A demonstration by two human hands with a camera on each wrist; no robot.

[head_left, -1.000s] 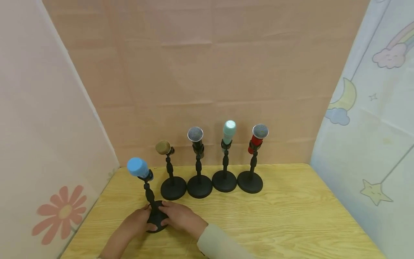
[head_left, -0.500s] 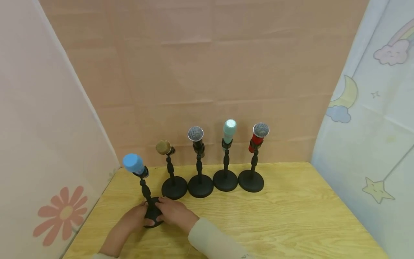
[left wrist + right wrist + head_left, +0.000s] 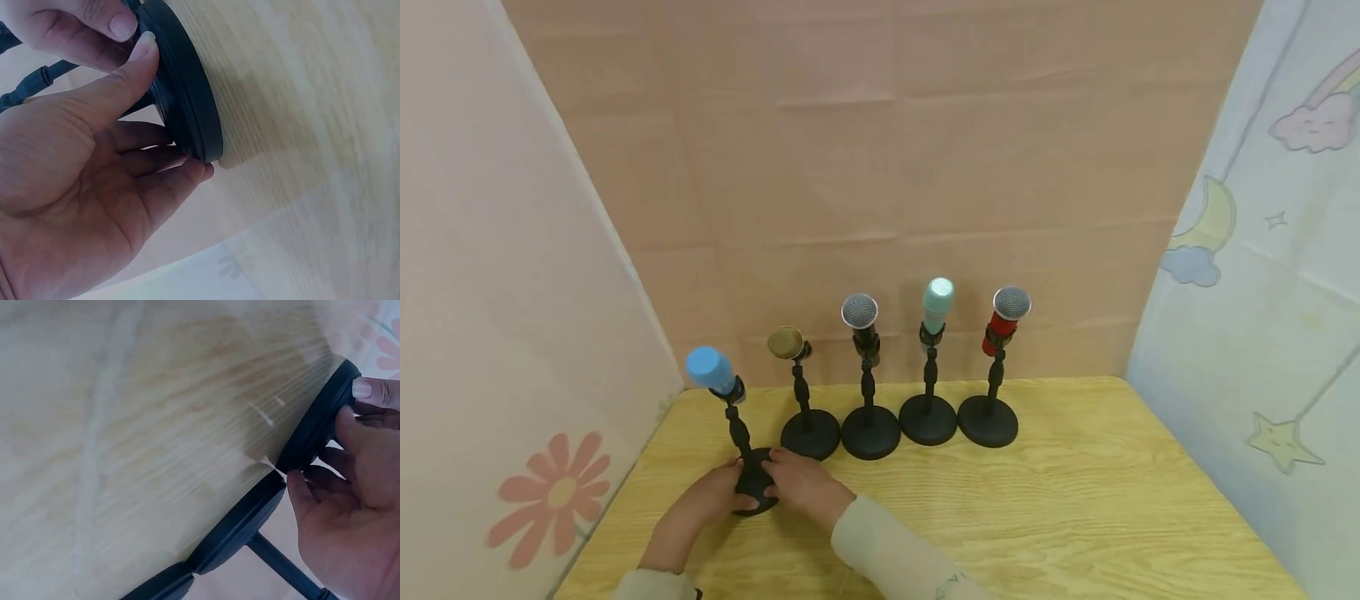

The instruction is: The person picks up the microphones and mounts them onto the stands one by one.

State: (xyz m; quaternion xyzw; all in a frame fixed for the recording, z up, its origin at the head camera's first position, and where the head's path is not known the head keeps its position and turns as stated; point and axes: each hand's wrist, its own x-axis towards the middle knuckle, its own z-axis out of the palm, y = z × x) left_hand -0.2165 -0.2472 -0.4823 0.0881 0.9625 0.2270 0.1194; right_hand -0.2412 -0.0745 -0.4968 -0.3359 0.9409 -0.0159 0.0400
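Note:
A microphone with a blue head sits tilted in a black desk stand at the left end of the group. My left hand grips the left side of the stand's round base, thumb on top and fingers around the rim in the left wrist view. From the other side my right hand holds the same base, thumb over its top and fingers along its edge. Right beside it stands the gold microphone, whose base comes close to the held one in the right wrist view.
Further right, a silver-headed black microphone, a mint-green microphone and a red microphone stand in a row on black stands. The wooden table meets a peach backdrop behind and printed cloth panels at both sides.
Both hands have moved the blue microphone's stand away from me and slightly left, closer to the row. Their hold on the base looks the same. The other microphones stay in place.

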